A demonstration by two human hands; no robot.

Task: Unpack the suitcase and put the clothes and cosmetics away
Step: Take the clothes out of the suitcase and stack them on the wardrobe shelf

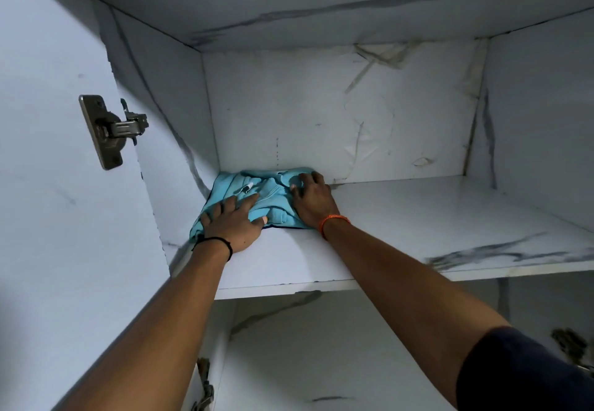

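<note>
Head view showed both hands, left hand and right hand, fingers spread flat on a folded blue garment on the shelf. Pressing evenly toward the back corner would likely keep its folds tidy.

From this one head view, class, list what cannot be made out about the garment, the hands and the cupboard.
- Light blue garment: its type; it is folded, and the left hand and right hand cover parts of it.
- Dark layer under the garment: only an edge shows.
- Lower compartment: mostly hidden by both forearms.
- Dark object at right edge: blurred, cut off.
- Suitcase, cosmetics: out of frame.
</note>
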